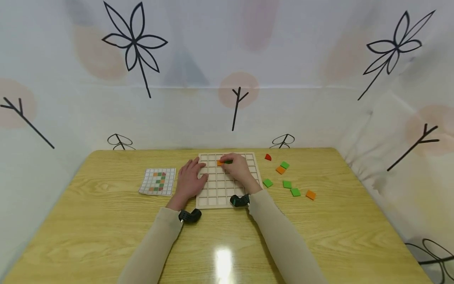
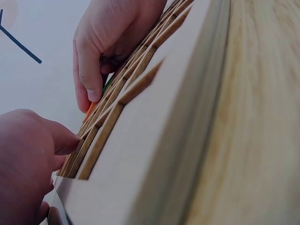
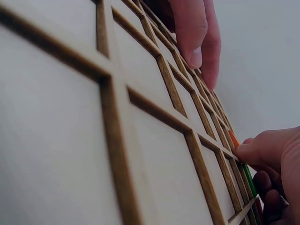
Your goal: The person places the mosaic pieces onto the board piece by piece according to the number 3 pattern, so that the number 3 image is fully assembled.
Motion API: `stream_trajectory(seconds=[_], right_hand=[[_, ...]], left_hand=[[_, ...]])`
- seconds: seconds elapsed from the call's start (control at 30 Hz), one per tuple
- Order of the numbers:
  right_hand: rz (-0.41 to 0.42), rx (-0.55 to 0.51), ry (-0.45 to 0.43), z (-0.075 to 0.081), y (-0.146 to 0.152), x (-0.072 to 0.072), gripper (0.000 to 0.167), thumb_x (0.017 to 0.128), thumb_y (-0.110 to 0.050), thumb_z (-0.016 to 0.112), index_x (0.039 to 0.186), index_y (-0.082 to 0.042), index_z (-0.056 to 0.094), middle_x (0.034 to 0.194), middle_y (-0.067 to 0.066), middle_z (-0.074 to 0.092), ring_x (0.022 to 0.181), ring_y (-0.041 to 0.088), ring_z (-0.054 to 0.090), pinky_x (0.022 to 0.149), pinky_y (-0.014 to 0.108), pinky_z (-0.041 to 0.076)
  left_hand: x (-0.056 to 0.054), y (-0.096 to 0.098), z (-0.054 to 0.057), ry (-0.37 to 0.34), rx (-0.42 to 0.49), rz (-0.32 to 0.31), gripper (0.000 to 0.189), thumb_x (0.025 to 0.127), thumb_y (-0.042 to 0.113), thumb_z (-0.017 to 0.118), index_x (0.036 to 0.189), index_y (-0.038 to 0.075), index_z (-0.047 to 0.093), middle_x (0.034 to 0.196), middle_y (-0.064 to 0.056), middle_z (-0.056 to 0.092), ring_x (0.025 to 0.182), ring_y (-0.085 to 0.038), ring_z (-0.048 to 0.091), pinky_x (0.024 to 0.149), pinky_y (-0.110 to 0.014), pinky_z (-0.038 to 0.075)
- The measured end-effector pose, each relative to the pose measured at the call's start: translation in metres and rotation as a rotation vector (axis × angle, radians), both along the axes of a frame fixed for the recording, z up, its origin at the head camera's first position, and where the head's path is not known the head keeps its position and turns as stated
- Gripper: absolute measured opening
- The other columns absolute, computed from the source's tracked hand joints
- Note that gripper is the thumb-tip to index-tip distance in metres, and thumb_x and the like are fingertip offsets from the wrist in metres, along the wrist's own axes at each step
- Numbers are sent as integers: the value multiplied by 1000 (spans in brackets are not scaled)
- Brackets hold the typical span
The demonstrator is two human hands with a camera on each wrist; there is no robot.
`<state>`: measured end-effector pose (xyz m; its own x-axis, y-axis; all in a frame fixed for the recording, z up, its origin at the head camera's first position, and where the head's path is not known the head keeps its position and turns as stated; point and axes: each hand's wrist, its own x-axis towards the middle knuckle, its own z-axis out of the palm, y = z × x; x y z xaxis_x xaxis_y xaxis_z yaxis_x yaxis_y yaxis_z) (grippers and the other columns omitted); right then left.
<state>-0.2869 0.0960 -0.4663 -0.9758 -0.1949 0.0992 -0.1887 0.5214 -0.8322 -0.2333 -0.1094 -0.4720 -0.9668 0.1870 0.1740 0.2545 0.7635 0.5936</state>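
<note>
A pale wooden grid board (image 1: 221, 200) lies on the table. My left hand (image 1: 191, 180) rests at its left edge, fingers spread and fingertips on the grid. Near the board's far side, my right hand (image 1: 237, 169) pinches an orange square tile (image 1: 219, 163) at a grid cell with thumb and fingertips. Whether that tile is fully seated I cannot tell. A green tile (image 1: 228, 162) lies in the grid right beside it, partly under the hand. In the right wrist view a red piece (image 3: 259, 207) shows past the green one, mostly hidden by the curled fingers.
Left of the board lies a paper card (image 1: 144, 188) printed with a grid of coloured squares. Loose to the right are several green tiles (image 1: 287, 184), orange tiles (image 1: 310, 195) and a red rounded piece (image 1: 268, 157). A patterned cloth wall (image 1: 198, 118) stands behind the table.
</note>
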Motion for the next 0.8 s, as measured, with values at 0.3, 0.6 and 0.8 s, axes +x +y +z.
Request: stream_trajectory(seconds=[0.3, 0.6, 0.8], right_hand=[[9, 31, 7, 1, 0, 1, 18, 94, -8, 68, 110, -7, 78, 130, 7, 63, 123, 29, 55, 103, 44, 46], [26, 41, 10, 3, 1, 3, 18, 95, -8, 69, 110, -7, 78, 131, 6, 63, 125, 29, 54, 103, 44, 46], [29, 36, 16, 3, 1, 4, 17, 95, -9, 69, 109, -7, 78, 131, 6, 63, 126, 28, 54, 104, 44, 45]], left_hand=[[-1, 1, -2, -2, -2, 3, 44, 101, 29, 56, 140, 9, 57, 161, -11, 29, 149, -36, 19, 117, -59, 14], [-1, 0, -2, -31, 3, 2, 45, 101, 31, 55, 142, 10, 56, 162, -10, 27, 149, -34, 16, 118, -58, 11], [-1, 0, -2, -19, 6, 2, 45, 101, 30, 55, 141, 10, 56, 161, -11, 28, 149, -35, 17, 117, -58, 12]])
